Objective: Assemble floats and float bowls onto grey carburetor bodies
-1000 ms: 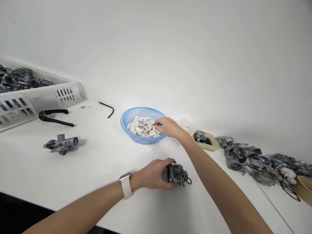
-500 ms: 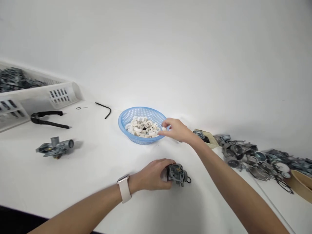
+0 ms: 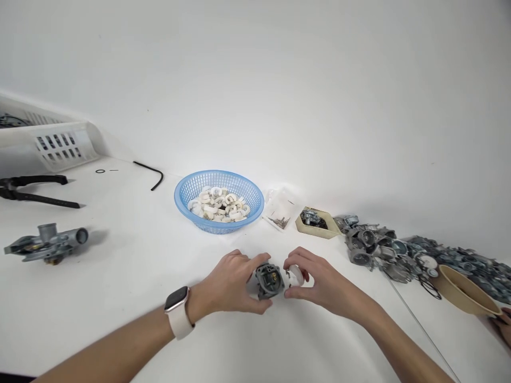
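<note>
My left hand [image 3: 233,284], with a watch on the wrist, is closed round a grey metal carburetor body [image 3: 269,281] whose open underside faces up, showing brass bits inside. Just to its right, my right hand [image 3: 311,276] pinches a white plastic carburetor float [image 3: 294,276] close beside the body. Whether float and body touch I cannot tell. Beyond both hands stands a blue mesh basket [image 3: 219,227] heaped with similar white floats [image 3: 219,205]. Another carburetor [image 3: 50,242] lies on the table at the left.
Behind the hands are a clear bag of small pins [image 3: 279,213] and a cream tray [image 3: 319,230]. Piled carburetor parts [image 3: 383,250] and a tan bowl [image 3: 459,298] lie right, near another person's hand [image 3: 503,322]. Left are a white crate [image 3: 59,146], black-handled tool [image 3: 35,189] and bent black rod [image 3: 149,173].
My right hand has come back from the basket's rim with a white float, down to the carburetor body. The left hand still holds the body. The view has shifted right.
</note>
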`<action>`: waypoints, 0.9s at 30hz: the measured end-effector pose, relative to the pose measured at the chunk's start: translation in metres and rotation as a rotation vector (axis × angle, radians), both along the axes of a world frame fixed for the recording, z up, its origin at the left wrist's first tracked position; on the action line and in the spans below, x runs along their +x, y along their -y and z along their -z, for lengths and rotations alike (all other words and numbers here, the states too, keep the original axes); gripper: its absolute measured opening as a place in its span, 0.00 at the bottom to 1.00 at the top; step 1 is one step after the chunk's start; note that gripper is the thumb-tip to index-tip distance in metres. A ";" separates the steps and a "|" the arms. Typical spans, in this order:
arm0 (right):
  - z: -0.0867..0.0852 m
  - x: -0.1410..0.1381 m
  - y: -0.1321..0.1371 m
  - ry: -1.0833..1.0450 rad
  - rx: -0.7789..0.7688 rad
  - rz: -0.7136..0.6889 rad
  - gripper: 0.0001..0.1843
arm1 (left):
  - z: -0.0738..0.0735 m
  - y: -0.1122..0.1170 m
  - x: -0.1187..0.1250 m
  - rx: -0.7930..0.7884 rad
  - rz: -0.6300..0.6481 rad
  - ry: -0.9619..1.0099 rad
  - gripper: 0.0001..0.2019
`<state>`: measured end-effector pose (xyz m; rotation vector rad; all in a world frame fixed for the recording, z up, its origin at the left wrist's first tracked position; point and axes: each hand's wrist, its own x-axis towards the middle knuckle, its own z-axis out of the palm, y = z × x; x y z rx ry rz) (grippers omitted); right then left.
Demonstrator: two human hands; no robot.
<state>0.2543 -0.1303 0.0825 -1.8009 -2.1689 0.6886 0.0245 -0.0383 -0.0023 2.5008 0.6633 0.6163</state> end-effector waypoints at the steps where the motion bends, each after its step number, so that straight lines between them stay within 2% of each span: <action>1: 0.002 -0.001 0.000 -0.017 -0.002 -0.007 0.15 | 0.001 -0.001 0.000 0.029 -0.007 -0.008 0.36; 6: 0.008 -0.009 -0.002 -0.064 0.014 -0.029 0.14 | 0.008 -0.005 0.002 0.050 -0.012 -0.007 0.15; 11: 0.008 -0.013 -0.012 -0.036 0.025 -0.083 0.19 | 0.009 -0.005 0.002 0.044 0.004 0.004 0.11; 16: 0.011 -0.013 -0.019 -0.093 -0.002 -0.140 0.22 | 0.007 -0.006 0.002 0.027 0.021 0.011 0.10; 20: 0.014 -0.012 -0.019 -0.092 0.043 -0.156 0.19 | 0.006 -0.004 0.001 -0.009 0.017 0.012 0.13; 25: 0.013 -0.013 -0.018 -0.039 0.062 -0.161 0.19 | 0.003 -0.003 0.001 -0.080 -0.052 0.019 0.31; 27: 0.011 -0.013 -0.017 -0.029 0.068 -0.178 0.20 | 0.001 -0.004 0.000 -0.115 -0.042 0.023 0.33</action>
